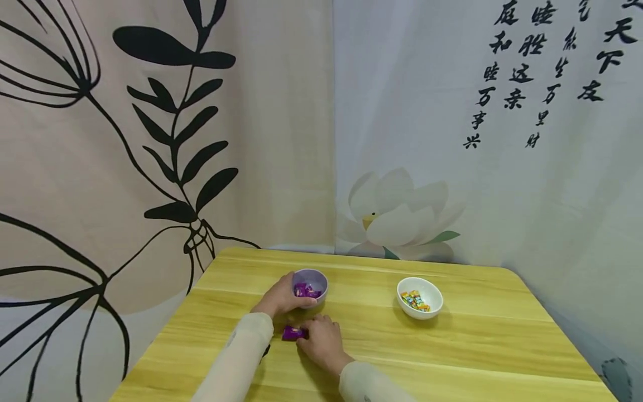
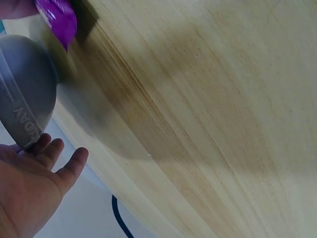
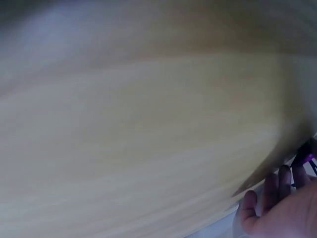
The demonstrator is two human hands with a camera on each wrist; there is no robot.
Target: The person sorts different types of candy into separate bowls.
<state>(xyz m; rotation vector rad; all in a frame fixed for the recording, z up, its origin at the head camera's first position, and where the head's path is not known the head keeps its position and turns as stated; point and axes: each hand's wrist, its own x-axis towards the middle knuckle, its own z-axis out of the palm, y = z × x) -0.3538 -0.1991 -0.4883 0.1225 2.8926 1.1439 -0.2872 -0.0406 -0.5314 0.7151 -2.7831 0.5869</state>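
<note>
My left hand (image 1: 281, 296) grips the side of a small purple bowl (image 1: 311, 276) by its rim, thumb along the near side. Several purple-wrapped candies (image 1: 305, 290) lie in it. The left wrist view shows the bowl (image 2: 27, 79) from the side, lettering on its wall, with the fingers of the left hand (image 2: 34, 183) at one edge. Just below the bowl, my right hand (image 1: 324, 341) pinches another purple-wrapped candy (image 1: 292, 333) between thumb and fingers. That candy (image 2: 60, 22) also shows near the bowl at the top of the left wrist view.
A white bowl (image 1: 427, 285) holding several yellow and orange wrapped candies (image 1: 416, 300) stands to the right on the wooden table (image 1: 482, 335). Behind the table's far edge hangs a printed curtain (image 1: 281, 139). A dark cable (image 2: 119, 215) hangs beyond the table edge.
</note>
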